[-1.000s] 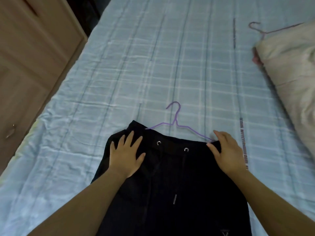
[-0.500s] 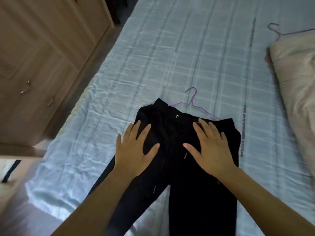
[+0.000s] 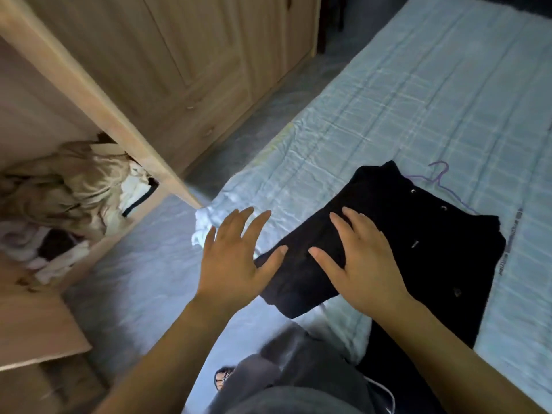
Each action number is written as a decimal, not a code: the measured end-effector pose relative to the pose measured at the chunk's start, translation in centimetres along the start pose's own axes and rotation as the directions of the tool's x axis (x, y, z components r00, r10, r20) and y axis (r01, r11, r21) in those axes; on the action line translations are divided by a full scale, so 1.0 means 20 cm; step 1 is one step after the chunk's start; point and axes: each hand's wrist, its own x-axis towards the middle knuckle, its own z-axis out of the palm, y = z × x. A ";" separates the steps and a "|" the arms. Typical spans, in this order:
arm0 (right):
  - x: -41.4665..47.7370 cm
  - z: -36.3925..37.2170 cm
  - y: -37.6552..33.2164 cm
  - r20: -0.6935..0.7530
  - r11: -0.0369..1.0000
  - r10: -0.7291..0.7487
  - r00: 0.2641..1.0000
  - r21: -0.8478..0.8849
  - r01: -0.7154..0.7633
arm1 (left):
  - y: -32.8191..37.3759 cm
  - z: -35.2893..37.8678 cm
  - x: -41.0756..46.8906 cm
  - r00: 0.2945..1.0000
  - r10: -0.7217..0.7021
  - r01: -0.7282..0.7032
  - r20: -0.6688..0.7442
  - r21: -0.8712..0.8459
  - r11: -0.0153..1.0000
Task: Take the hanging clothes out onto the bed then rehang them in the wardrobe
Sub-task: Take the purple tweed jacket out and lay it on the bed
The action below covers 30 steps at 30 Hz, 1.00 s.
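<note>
Black trousers (image 3: pixel 418 234) lie on the pale blue checked bed (image 3: pixel 403 100), their legs hanging over its near edge. A thin purple hanger (image 3: pixel 442 180) sticks out from under the waistband, hook pointing up the bed. My right hand (image 3: pixel 358 258) rests flat on the trousers' left leg, fingers spread. My left hand (image 3: pixel 236 258) hovers open beside the trousers over the bed's corner, thumb near the dark cloth, holding nothing. The wooden wardrobe (image 3: pixel 179 70) stands to the left.
An open wardrobe compartment at the left holds a heap of beige and white clothes (image 3: pixel 59 198). A wooden door edge (image 3: pixel 98 106) juts out toward the bed's corner. Grey floor runs between wardrobe and bed. My own legs and a sandalled foot (image 3: pixel 222 377) show below.
The view has swung left and down, bringing the open wardrobe into sight. My left hand has slid off the trousers to their left side. My right hand stays pressed on the cloth.
</note>
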 end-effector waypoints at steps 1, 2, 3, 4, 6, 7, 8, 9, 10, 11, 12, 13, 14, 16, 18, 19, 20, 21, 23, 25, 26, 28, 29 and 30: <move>-0.01 0.04 -0.13 0.002 0.999 -0.047 0.999 0.005 0.047 | -0.10 -0.06 -0.08 1.000 -0.015 0.015 -0.012 0.006 1.000; -0.03 0.08 -0.26 0.002 0.995 -0.096 0.995 0.009 0.096 | -0.21 -0.11 -0.16 0.999 -0.035 0.036 -0.023 0.013 0.999; -0.03 0.13 -0.39 0.008 0.990 -0.142 0.990 0.014 0.142 | -0.32 -0.17 -0.23 0.997 -0.063 0.064 -0.037 0.018 0.998; -0.04 0.18 -0.52 0.018 0.983 -0.185 0.983 0.020 0.185 | -0.43 -0.23 -0.31 0.994 -0.096 0.097 -0.058 0.020 0.995; -0.04 0.28 -0.79 0.020 0.962 -0.272 0.962 0.035 0.272 | -0.64 -0.35 -0.45 0.981 -0.157 0.162 -0.115 0.030 0.986; -0.04 0.34 -0.91 0.026 0.949 -0.314 0.949 0.041 0.313 | -0.74 -0.41 -0.52 0.971 -0.190 0.196 -0.145 0.034 0.980; -0.03 0.39 -1.04 0.041 0.936 -0.352 0.935 0.047 0.350 | -0.84 -0.47 -0.58 0.959 -0.226 0.235 -0.171 0.035 0.971; -0.01 0.44 -1.16 0.058 0.920 -0.391 0.919 0.052 0.388 | -0.93 -0.52 -0.63 0.945 -0.262 0.273 -0.194 0.034 0.961; 0.01 0.48 -1.28 0.072 0.901 -0.433 0.899 0.055 0.429 | -1.02 -0.57 -0.69 0.930 -0.297 0.312 -0.216 0.035 0.950; 0.03 0.52 -1.39 0.082 0.880 -0.475 0.876 0.056 0.472 | -1.11 -0.61 -0.73 0.913 -0.331 0.349 -0.238 0.038 0.936; 0.05 0.56 -1.50 0.092 0.859 -0.513 0.854 0.053 0.510 | -1.19 -0.65 -0.77 0.895 -0.362 0.385 -0.262 0.042 0.922; 0.07 0.59 -1.60 0.106 0.838 -0.546 0.831 0.049 0.544 | -1.27 -0.69 -0.81 0.875 -0.391 0.419 -0.286 0.045 0.907; 0.10 0.62 -1.70 0.122 0.820 -0.572 0.811 0.046 0.571 | -1.35 -0.73 -0.83 0.857 -0.419 0.451 -0.301 0.043 0.892; 0.17 0.66 -1.88 0.115 0.782 -0.622 0.774 0.049 0.622 | -1.50 -0.81 -0.83 0.829 -0.461 0.495 -0.316 0.034 0.868; 0.28 0.69 -2.06 0.093 0.745 -0.667 0.740 0.053 0.665 | -1.64 -0.90 -0.80 0.807 -0.484 0.525 -0.339 0.038 0.850; 0.34 0.71 -2.16 0.080 0.727 -0.687 0.723 0.058 0.684 | -1.71 -0.94 -0.77 0.793 -0.493 0.540 -0.358 0.039 0.841; 0.41 0.73 -2.25 0.067 0.708 -0.706 0.705 0.062 0.703 | -1.78 -0.99 -0.73 0.778 -0.499 0.552 -0.382 0.037 0.833; 0.49 0.74 -2.34 0.050 0.688 -0.726 0.686 0.065 0.723 | -1.86 -1.04 -0.69 0.762 -0.500 0.561 -0.410 0.035 0.827; 0.68 0.77 -2.53 0.019 0.644 -0.764 0.645 0.074 0.761 | -2.01 -1.14 -0.57 0.733 -0.504 0.583 -0.457 0.039 0.812; 0.88 0.78 -2.73 0.002 0.599 -0.799 0.601 0.078 0.797 | -2.17 -1.26 -0.44 0.703 -0.522 0.612 -0.483 0.037 0.790; 0.97 0.78 -2.83 0.000 0.580 -0.813 0.582 0.076 0.811 | -2.24 -1.33 -0.38 0.684 -0.539 0.631 -0.492 0.027 0.775; 1.15 0.74 -3.03 -0.017 0.555 -0.830 0.558 0.080 0.828 | -2.38 -1.47 -0.25 0.644 -0.566 0.662 -0.515 0.005 0.750; 1.23 0.72 -3.12 -0.027 0.541 -0.838 0.545 0.083 0.837 | -2.44 -1.54 -0.19 0.626 -0.570 0.674 -0.532 0.002 0.739; 1.31 0.70 -3.21 -0.037 0.521 -0.850 0.525 0.081 0.850 | -2.50 -1.61 -0.14 0.610 -0.573 0.688 -0.548 0.008 0.725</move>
